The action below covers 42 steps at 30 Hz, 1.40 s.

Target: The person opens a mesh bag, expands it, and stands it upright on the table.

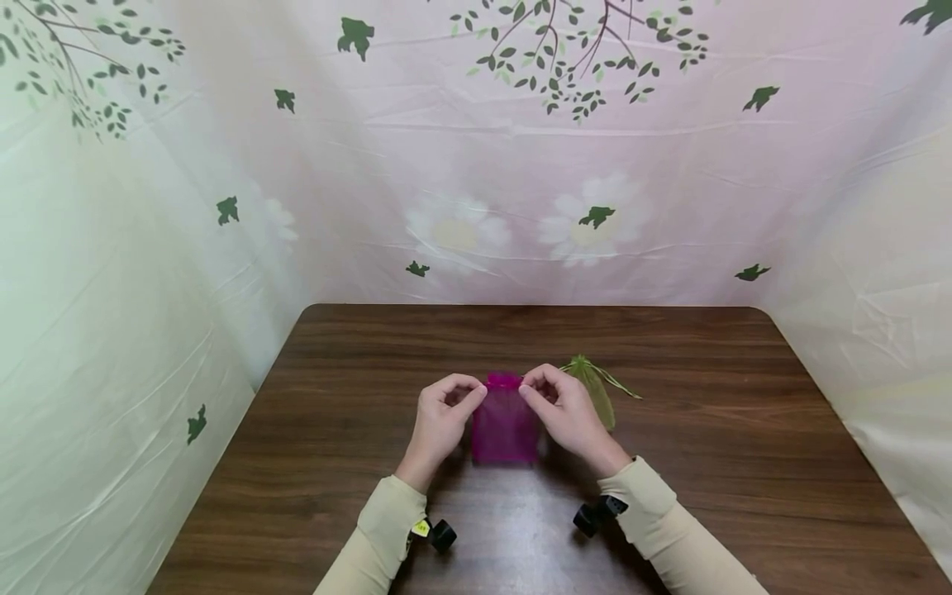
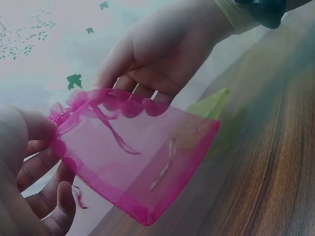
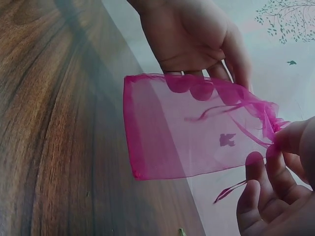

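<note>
A sheer magenta drawstring pouch (image 1: pixel 506 426) hangs between both hands, its gathered neck upward. My left hand (image 1: pixel 440 417) pinches the upper left corner between thumb and forefinger. On the other side my right hand (image 1: pixel 567 413) pinches the upper right corner the same way. In the left wrist view, fingertips show through the thin mesh (image 2: pixel 133 162), and a loose drawstring dangles over it. From the right wrist, the pouch (image 3: pixel 157 128) looks flat and see-through, with a cord loop below the neck. A green drawstring pouch (image 1: pixel 595 392) lies behind my right hand, partly covered by it.
The dark wood table (image 1: pixel 357 347) stretches out around the hands. A printed curtain (image 1: pixel 513 173) with leaves and flowers stands along its back and both sides. The green pouch's cords (image 1: pixel 621 386) trail to the right on the tabletop.
</note>
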Tool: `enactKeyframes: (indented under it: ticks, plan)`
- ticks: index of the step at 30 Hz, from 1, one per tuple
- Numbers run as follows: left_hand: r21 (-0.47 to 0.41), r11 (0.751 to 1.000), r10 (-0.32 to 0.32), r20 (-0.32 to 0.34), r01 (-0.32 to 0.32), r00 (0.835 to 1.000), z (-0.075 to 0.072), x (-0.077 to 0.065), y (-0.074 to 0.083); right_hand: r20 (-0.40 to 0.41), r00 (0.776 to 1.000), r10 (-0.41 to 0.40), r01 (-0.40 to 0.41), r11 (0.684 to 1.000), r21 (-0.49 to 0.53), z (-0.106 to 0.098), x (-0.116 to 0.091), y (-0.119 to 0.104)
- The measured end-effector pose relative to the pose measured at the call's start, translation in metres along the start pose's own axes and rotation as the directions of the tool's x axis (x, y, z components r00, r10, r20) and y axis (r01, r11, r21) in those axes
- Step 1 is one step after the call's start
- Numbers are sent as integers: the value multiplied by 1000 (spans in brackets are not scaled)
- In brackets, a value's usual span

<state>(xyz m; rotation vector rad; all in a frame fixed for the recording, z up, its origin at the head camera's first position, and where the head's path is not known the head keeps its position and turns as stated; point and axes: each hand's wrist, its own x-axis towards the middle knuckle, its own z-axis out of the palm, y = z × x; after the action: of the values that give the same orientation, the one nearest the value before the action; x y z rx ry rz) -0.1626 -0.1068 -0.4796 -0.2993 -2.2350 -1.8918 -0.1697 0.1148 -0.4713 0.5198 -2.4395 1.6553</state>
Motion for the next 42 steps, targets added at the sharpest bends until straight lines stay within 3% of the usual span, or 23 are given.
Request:
enactKeyframes:
  ticks: [14,23,33,42]
  plan:
    - [-49,999,-6,-17,5,1000,0,-1,-2,-29,1000,12,-11,1000,16,-2,-1,-1]
    - [9,999,53,-13,-53,998,2,1,-3,-34,999,22,-21,999,41,-4,-1,0]
    - [43,999,13,17,-14,1000,2,0,1,-46,999,5,-2,997,72,-3,0,1]
    - [49,998,36,25,-37,999,1,2,1,-43,999,13,-9,997,81,-3,1,-1]
